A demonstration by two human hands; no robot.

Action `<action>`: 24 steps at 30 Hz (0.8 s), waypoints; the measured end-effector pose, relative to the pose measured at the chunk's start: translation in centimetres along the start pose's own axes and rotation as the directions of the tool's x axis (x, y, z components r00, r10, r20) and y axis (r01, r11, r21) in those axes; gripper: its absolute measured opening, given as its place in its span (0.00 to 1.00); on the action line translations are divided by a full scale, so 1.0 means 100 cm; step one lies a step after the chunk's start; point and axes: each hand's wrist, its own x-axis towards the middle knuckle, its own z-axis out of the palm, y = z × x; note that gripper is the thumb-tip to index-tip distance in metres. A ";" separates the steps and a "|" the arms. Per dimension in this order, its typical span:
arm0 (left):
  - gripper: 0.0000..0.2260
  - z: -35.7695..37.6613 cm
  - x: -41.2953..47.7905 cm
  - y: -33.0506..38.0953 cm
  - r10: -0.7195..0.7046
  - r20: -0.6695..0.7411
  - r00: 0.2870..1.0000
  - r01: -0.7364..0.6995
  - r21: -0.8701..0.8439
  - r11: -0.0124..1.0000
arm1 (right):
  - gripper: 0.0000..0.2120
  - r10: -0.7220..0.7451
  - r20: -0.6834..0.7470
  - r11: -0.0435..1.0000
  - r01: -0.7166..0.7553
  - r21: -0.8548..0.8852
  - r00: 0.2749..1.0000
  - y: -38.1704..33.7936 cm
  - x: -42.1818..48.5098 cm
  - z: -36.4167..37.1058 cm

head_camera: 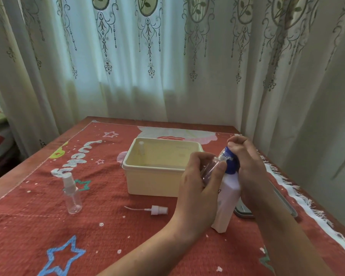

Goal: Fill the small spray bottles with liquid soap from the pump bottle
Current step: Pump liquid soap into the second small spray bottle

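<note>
Box: cream plastic, lidless; sits mid-table on the cloth.
Pump bottle: white body, blue pump head; stands upright just beside the box's near right corner.
Right hand: curls over the blue pump head from the right, fingers bent down onto its top.
Open bottle: small, clear, without a spray head; tilted, neck raised to the pump spout, just right of the box's right wall; fill level cannot be told.
Left hand: wraps round the open bottle, thumb laid across its front, fingers curled behind.
Spray head: white, with a thin dip tube; lies flat on the cloth just in front of the box, tube pointing left.
Capped bottle: small, clear, white spray head fitted; stands upright well to the left of the box, nearer the viewer than its left corner.
Clear piece: small, upright, inside the box at its far left corner; kind too blurred to tell.
Dark flat thing: lies right of the box, past the pump bottle, partly hidden under the right forearm; kind cannot be told.
Cloth: red, with stars and white lettering; spreads under the box, white fringe along the right edge.
Curtain: pale, embroidered; hangs behind the box.
</note>
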 end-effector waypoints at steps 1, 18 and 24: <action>0.05 0.000 0.000 -0.001 0.005 -0.009 1.000 -0.005 0.011 1.000 | 0.06 0.005 -0.001 1.000 -0.005 0.028 1.000 0.000 0.001 0.000; 0.06 -0.001 0.002 0.006 -0.003 0.010 1.000 0.004 -0.013 1.000 | 0.16 0.079 -0.053 0.996 -0.077 0.041 0.995 0.004 -0.002 -0.002; 0.06 0.000 0.001 0.006 0.004 0.005 1.000 -0.004 -0.027 1.000 | 0.06 0.033 -0.033 0.999 -0.033 0.001 0.999 0.003 0.000 -0.002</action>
